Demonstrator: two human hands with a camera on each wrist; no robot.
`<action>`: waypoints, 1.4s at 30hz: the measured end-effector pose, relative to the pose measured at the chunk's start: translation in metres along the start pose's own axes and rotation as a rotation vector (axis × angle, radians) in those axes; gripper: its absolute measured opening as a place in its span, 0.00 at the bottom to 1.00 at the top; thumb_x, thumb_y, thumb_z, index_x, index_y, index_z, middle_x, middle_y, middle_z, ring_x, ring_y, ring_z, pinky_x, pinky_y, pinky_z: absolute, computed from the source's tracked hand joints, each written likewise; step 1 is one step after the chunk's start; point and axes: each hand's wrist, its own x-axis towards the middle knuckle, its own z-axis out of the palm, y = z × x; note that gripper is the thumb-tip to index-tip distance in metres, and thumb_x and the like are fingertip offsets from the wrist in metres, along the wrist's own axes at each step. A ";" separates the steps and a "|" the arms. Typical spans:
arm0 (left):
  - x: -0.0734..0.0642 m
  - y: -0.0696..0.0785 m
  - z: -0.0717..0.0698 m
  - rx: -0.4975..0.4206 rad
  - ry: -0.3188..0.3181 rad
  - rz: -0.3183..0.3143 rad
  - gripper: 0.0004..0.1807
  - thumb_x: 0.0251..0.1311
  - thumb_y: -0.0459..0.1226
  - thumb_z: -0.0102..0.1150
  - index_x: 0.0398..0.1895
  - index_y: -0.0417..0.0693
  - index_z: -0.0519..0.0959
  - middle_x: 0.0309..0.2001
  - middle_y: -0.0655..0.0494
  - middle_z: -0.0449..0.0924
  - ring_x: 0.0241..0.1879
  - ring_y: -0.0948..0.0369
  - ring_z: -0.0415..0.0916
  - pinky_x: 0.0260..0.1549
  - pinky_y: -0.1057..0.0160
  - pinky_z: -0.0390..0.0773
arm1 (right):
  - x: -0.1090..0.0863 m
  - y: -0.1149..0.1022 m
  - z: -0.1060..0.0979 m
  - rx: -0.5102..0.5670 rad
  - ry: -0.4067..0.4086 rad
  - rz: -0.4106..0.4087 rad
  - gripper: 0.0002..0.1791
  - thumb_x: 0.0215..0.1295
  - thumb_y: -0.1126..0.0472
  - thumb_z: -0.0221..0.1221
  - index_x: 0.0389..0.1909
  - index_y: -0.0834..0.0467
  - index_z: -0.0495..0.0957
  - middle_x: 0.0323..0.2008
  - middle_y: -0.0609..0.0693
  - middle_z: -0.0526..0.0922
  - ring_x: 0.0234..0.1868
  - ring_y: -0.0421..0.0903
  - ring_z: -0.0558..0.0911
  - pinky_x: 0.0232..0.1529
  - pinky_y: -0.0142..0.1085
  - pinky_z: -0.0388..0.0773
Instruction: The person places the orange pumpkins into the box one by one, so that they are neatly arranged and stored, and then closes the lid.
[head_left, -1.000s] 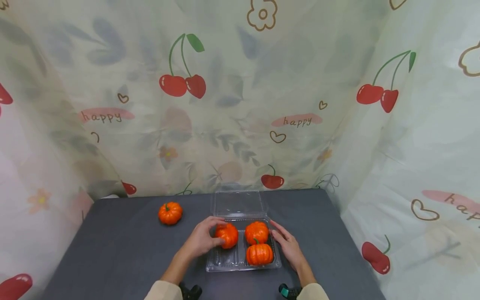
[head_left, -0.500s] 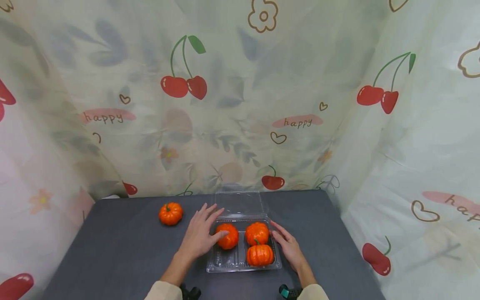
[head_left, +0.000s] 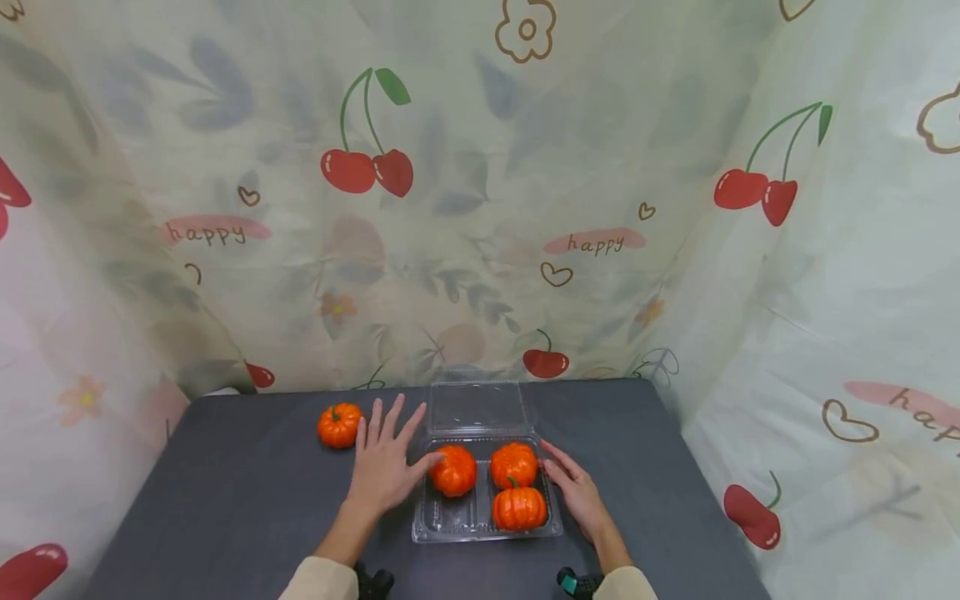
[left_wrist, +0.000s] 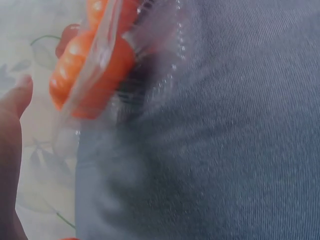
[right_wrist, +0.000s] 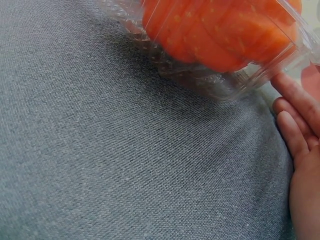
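In the head view, a clear plastic clamshell box (head_left: 442, 533) stands with its lid (head_left: 477, 406) raised at the back. One small orange pumpkin (head_left: 453, 472) sits in its left part. Two more, a rear pumpkin (head_left: 513, 465) and a front pumpkin (head_left: 520, 509), sit on the right. My left hand (head_left: 381, 471) spreads its fingers left of the box, holding nothing; its thumb tip overlaps the left pumpkin's edge. A loose pumpkin (head_left: 340, 426) lies just beyond its fingers. My right hand (head_left: 579, 496) has nearly straight fingers (right_wrist: 296, 97) against the box's right side.
A dark grey cloth (head_left: 240, 500) covers the table. Pale printed curtains (head_left: 480, 208) hang behind it and on both sides. Dark straps or devices (head_left: 577, 582) sit at both wrists.
My left hand has let go of the left pumpkin in the box, spread its fingers and moved left toward the loose pumpkin. My right hand stays put.
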 end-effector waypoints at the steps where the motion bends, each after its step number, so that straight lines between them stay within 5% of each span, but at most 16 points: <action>1: 0.000 -0.002 0.000 -0.001 0.005 -0.008 0.49 0.58 0.71 0.56 0.80 0.71 0.55 0.84 0.51 0.45 0.83 0.40 0.35 0.76 0.30 0.40 | 0.000 -0.001 0.000 -0.002 0.000 0.001 0.29 0.74 0.41 0.56 0.73 0.43 0.70 0.72 0.50 0.74 0.69 0.51 0.77 0.71 0.51 0.72; 22: 0.005 -0.047 -0.006 0.015 0.065 -0.150 0.49 0.59 0.69 0.58 0.81 0.66 0.55 0.84 0.46 0.42 0.81 0.35 0.32 0.74 0.28 0.35 | 0.003 0.000 0.001 -0.006 -0.007 0.021 0.28 0.72 0.40 0.57 0.71 0.39 0.71 0.71 0.48 0.75 0.69 0.50 0.77 0.71 0.51 0.71; 34: 0.003 -0.073 -0.011 -0.044 0.096 -0.178 0.49 0.60 0.67 0.60 0.81 0.65 0.55 0.83 0.43 0.44 0.80 0.32 0.35 0.72 0.24 0.38 | 0.001 0.004 -0.002 -0.031 0.000 0.021 0.29 0.73 0.39 0.56 0.72 0.40 0.71 0.71 0.49 0.75 0.68 0.49 0.78 0.70 0.50 0.73; 42: 0.010 -0.085 -0.015 -0.096 0.065 -0.265 0.51 0.60 0.64 0.63 0.82 0.65 0.50 0.83 0.41 0.39 0.80 0.31 0.33 0.72 0.25 0.35 | 0.002 0.004 -0.002 -0.027 0.006 0.018 0.28 0.73 0.39 0.56 0.71 0.40 0.71 0.68 0.49 0.78 0.65 0.46 0.80 0.68 0.45 0.76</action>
